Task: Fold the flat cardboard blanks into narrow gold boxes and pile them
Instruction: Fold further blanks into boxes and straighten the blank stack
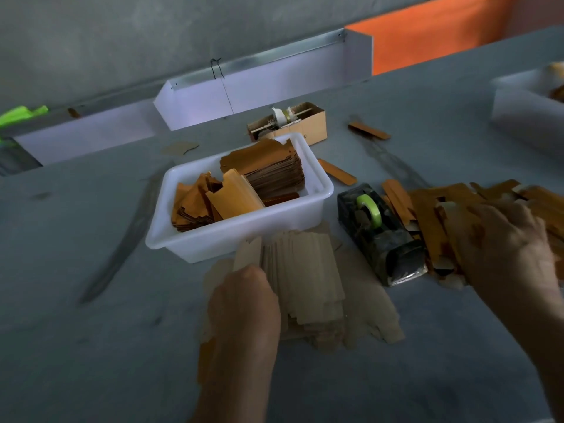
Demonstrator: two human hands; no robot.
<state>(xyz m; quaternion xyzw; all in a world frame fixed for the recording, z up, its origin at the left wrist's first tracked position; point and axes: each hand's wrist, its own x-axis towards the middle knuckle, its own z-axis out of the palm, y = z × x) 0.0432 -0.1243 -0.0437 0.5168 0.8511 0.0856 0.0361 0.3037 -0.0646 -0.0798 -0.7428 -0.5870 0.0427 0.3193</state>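
Grey table (91, 346): blanks (308, 285) beside left hand (244, 303).

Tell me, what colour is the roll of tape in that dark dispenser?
Light green: the tape roll in the tape dispenser, seen in the head view.

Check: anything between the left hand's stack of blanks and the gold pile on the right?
Yes. The black tape dispenser sits on the table between the pale blanks under the left hand and the gold pile where the right hand rests. Going over it or along its near side looks clear.
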